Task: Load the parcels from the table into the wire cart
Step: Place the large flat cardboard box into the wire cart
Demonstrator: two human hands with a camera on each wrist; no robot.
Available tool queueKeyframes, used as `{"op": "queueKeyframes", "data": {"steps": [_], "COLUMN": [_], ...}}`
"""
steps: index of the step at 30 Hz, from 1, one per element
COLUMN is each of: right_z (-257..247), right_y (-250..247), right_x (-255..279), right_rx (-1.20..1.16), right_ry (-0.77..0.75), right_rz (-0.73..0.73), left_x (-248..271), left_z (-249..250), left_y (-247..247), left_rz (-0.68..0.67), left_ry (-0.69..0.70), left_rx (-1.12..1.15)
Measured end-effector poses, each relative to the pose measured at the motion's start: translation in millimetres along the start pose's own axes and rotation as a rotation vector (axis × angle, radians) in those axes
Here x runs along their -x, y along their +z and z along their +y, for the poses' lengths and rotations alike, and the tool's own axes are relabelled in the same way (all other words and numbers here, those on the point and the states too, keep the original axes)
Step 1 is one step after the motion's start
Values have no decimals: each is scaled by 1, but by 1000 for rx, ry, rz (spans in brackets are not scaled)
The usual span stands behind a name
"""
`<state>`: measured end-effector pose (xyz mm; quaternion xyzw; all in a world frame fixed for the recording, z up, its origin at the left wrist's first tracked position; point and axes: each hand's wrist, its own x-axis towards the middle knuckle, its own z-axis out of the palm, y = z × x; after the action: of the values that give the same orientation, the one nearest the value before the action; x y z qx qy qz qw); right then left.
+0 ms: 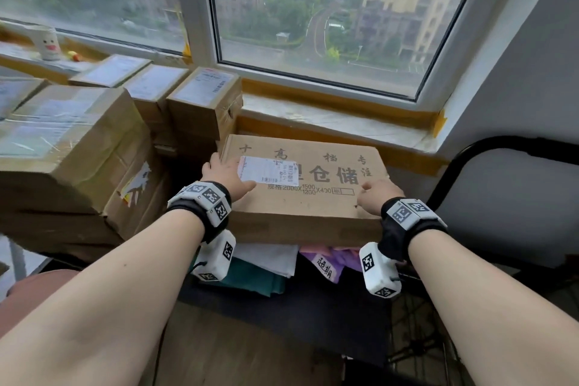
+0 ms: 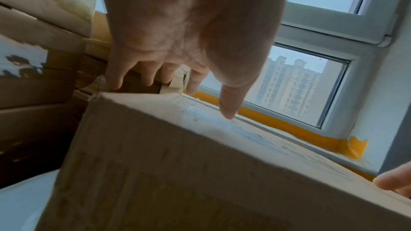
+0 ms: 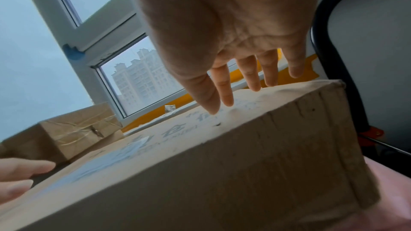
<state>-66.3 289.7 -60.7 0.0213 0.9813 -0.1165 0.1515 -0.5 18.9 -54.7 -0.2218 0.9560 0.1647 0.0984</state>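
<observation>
Flat wide cardboard parcel, printed characters and a white shipping label on top. It sits below the window sill, right of the stacked boxes, resting on soft bagged packages. Looks like they lie in the wire cart, but only some mesh shows at near right, so can't confirm.

Handling guess: stiff corrugated board, dry and not slippery, edges a bit worn. Broad and shallow, so a two-hand job. Probably light to moderate weight. The soft base may let it rock. Best hold: opposite short sides, or under the corners, kept level.

Left hand lies flat at the far-left corner, thumb on the label, fingers straight and dropping past the left edge, not clamped. Right hand at the near-right corner, relaxed, fingers extended with tips touching the top face. Neither hand grasps anything.

Black chair at right.
</observation>
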Motion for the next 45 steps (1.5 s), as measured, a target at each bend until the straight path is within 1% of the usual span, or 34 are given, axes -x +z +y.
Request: {"op": "queueKeyframes", "data": {"steps": [3,7,9,11,14,20,24,30,36,40,45], "right_z": [0,3,6,10,14,10,9,13,18,25,40], "right_y": [5,10,10,12,12,11,8,-1,-15,-23,-33], "right_x": [-10,-23,-30,-35,-40,-43,-42,-33,-12,6,28], "right_rx": [-1,-7,-59,-136,-189,-235,-256,-299,-350,-363,-432], "right_ry": [15,87,149,191,215,246,236,249,237,215,231], "right_rz": [-1,42,44,17,-4,21,55,92,146,187,220], "left_x": [-8,-23,-28,-32,-36,-39,-36,-26,-6,12,31], "left_z": [-4,-7,-7,-6,-3,3,5,11,18,26,36], "left_y": [4,9,12,14,15,11,9,4,-1,-6,-9], "left_rz": [-22,-50,-55,-51,-53,-40,-23,-3,16,57,139], "left_ry": [-60,-115,-122,-118,-130,-152,-163,-151,-151,-140,-124], "left_rx": [57,150,204,245,252,244,255,259,295,348,377]}}
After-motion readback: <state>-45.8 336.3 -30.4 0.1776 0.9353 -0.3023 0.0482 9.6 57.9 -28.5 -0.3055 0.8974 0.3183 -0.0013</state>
